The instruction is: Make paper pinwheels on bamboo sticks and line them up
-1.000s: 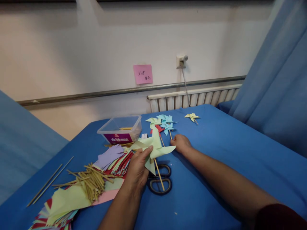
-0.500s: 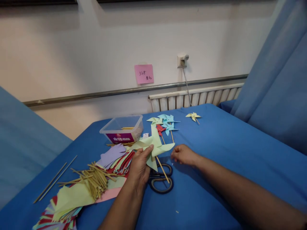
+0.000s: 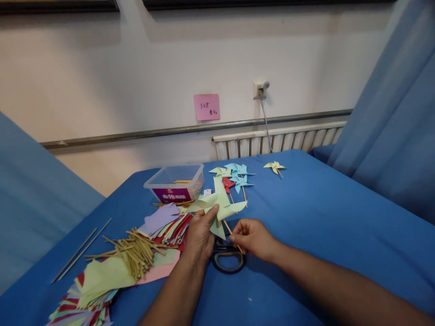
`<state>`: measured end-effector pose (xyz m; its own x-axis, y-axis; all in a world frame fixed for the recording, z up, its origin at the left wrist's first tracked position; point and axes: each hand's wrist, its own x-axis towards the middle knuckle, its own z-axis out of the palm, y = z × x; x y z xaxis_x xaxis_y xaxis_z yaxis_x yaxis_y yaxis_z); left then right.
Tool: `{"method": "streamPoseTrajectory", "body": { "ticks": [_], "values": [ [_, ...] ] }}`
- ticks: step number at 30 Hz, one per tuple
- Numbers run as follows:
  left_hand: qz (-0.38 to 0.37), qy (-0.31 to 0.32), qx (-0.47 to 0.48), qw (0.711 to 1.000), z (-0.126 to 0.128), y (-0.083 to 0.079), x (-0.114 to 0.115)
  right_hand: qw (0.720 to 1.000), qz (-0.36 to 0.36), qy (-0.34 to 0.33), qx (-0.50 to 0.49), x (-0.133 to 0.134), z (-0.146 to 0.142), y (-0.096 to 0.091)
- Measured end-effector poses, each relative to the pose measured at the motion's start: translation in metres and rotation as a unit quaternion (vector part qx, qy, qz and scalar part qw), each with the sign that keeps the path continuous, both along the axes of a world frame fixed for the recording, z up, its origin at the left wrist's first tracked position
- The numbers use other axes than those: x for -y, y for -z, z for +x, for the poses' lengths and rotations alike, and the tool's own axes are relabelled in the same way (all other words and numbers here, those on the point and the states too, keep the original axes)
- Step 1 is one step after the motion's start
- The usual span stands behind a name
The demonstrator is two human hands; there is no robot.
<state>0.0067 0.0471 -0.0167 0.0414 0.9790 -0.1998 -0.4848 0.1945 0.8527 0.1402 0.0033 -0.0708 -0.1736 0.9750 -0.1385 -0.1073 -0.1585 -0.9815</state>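
A pale green paper pinwheel [image 3: 222, 201] on a thin wooden stick is raised above the table, its blades spread. My left hand [image 3: 203, 231] grips it near the centre, thumb on the front and the other fingers behind the paper. Lower down, my right hand [image 3: 253, 237] pinches the pinwheel's stick [image 3: 227, 227] between thumb and fingertips. Black-handled scissors [image 3: 228, 270] lie on the table under both hands; their blades are hidden.
Several finished pinwheels [image 3: 239, 181] lie behind my hands, and a yellow pinwheel [image 3: 274, 166] sits farther right. A clear plastic box [image 3: 173, 183] stands back left. Nearer are paper pieces [image 3: 159, 220], a heap of short sticks [image 3: 137, 253] and two long rods [image 3: 84, 249].
My right hand has moved left and down from beside the pinwheel and now holds its stick. My left hand keeps the pinwheel in nearly the same place.
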Motion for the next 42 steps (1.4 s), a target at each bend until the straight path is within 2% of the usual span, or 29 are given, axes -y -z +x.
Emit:
{"method": "streamPoseTrajectory", "body": {
  "ticks": [4, 7, 8, 9, 14, 17, 21, 26, 32, 42],
  "values": [
    [0.021, 0.067, 0.011, 0.997, -0.001, -0.002, 0.002, 0.997, 0.044, 0.058, 0.008, -0.004, 0.007, -0.004],
    [-0.003, 0.08, -0.006, 0.997, -0.003, -0.002, 0.003, 0.985, 0.053, 0.135, 0.095, -0.022, 0.029, -0.008],
    [-0.012, 0.075, -0.016, 0.997, -0.004, -0.002, 0.003, 0.97, 0.042, 0.173, 0.166, -0.032, 0.041, -0.009],
    [-0.019, 0.068, -0.024, 0.997, -0.005, -0.003, 0.003, 0.942, 0.029, 0.218, 0.252, -0.042, 0.054, -0.01],
    [-0.037, 0.05, -0.05, 0.997, -0.006, -0.004, 0.002, 0.873, -0.013, 0.288, 0.394, -0.098, 0.12, -0.009],
    [-0.04, 0.058, -0.053, 0.996, -0.005, -0.004, 0.002, 0.84, -0.04, 0.293, 0.455, -0.122, 0.139, -0.005],
    [-0.045, 0.075, -0.058, 0.994, -0.005, -0.002, 0.005, 0.813, -0.066, 0.288, 0.502, -0.144, 0.142, -0.001],
    [-0.052, 0.095, -0.072, 0.992, -0.003, -0.003, 0.009, 0.797, -0.077, 0.276, 0.532, -0.158, 0.14, 0.005],
    [-0.063, 0.109, -0.079, 0.989, 0.001, -0.003, 0.014, 0.784, -0.087, 0.275, 0.55, -0.16, 0.14, 0.008],
    [-0.064, 0.124, -0.113, 0.984, 0.003, 0.001, 0.014, 0.779, -0.081, 0.292, 0.548, -0.163, 0.139, 0.011]
  ]
}}
